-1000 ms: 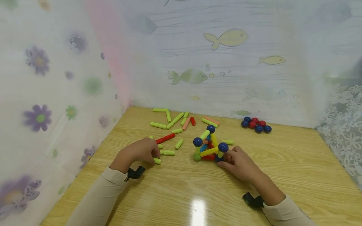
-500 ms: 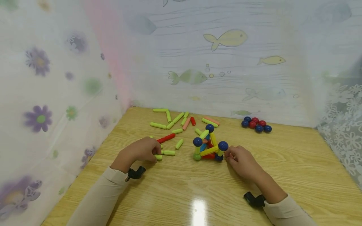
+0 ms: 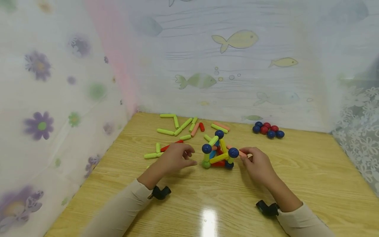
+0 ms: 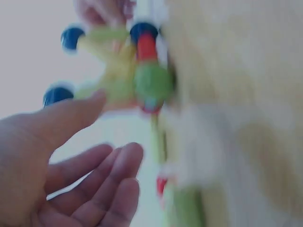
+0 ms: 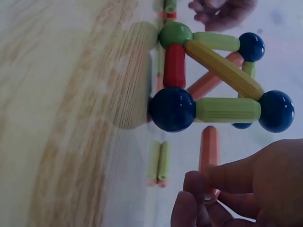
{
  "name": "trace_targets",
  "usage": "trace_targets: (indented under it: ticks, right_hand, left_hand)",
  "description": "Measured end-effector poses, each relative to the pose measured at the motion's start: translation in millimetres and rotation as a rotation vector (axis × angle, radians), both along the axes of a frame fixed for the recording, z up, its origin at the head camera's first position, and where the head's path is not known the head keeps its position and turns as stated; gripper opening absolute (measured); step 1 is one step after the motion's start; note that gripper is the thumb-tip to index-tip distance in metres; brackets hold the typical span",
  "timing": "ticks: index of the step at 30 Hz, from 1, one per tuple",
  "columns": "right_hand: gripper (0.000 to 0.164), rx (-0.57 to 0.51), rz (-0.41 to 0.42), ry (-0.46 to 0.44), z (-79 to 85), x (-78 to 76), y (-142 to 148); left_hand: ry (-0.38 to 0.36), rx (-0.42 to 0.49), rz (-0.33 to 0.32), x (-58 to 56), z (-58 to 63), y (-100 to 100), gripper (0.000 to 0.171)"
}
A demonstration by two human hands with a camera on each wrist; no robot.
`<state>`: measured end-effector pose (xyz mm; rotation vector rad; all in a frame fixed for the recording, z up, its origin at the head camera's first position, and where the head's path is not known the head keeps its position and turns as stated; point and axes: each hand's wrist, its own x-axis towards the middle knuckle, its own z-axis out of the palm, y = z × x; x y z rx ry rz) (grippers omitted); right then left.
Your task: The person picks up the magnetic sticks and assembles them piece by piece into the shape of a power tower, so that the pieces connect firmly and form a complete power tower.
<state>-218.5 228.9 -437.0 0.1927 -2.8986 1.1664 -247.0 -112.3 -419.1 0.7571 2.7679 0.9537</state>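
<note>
The ball-and-rod frame stands joined, the right hand pinching an apparently unattached orange rod, the left hand spread, and loose rods and far-right balls unused

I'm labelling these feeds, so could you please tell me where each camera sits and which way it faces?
Head: on the head, facing forward and down over the table; both sleeves, left hand and right hand show.
Left wrist: on that wrist, looking past the left hand at the ball-and-stick frame, blurred; part of the right hand shows.
Right wrist: on that wrist, looking past the right hand, pinching a pink stick, at the frame; part of the left hand shows.
Shared: both wrist views show the frame, from roughly opposite sides.
</note>
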Motion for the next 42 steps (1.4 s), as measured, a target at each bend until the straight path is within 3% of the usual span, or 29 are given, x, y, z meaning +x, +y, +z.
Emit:
trace_targets:
  ticks: [5,13,17,23,28,30,36,42]
  right_hand:
    - [0.032,-0.016,-0.014,-0.009,1.5,0.1,-0.9]
    - [0.026,0.031,-0.007,-0.005,-2.7,-1.7,-0.5]
    - [0.026,0.058,-0.02,-0.048,-6.2,-3.4,1.5]
    - [0.029,0.103,-0.045,-0.102,-9.3,-4.9,4.0]
    - [0.028,0.115,-0.04,-0.101,-9.5,-5.9,5.9]
    - [0.027,0.114,-0.031,-0.099,-9.7,-6.2,6.0]
    - [0.029,0.122,-0.023,-0.089,-10.4,-6.4,7.7]
    - [0.03,0.123,-0.013,-0.083,-10.3,-5.9,7.1]
  left_hand:
    - [-0.042,0.103,0.017,0.0,-9.3,29.9,0.036]
    - [-0.012,0.043,0.019,0.3,-11.3,39.2,0.022]
    - [-0.016,-0.039,-0.003,0.1,-3.9,27.2,0.02]
    - [-0.068,-0.149,0.001,-6.5,11.8,-19.8,0.008]
    - [-0.168,-0.197,-0.025,-6.5,14.7,-52.3,0.015]
    - [-0.169,-0.203,-0.025,-5.8,13.7,-59.0,0.014]
    - [-0.042,-0.17,0.093,-11.9,7.5,-47.8,0.005]
    - [-0.014,-0.3,0.165,-17.8,-1.9,-27.2,0.027]
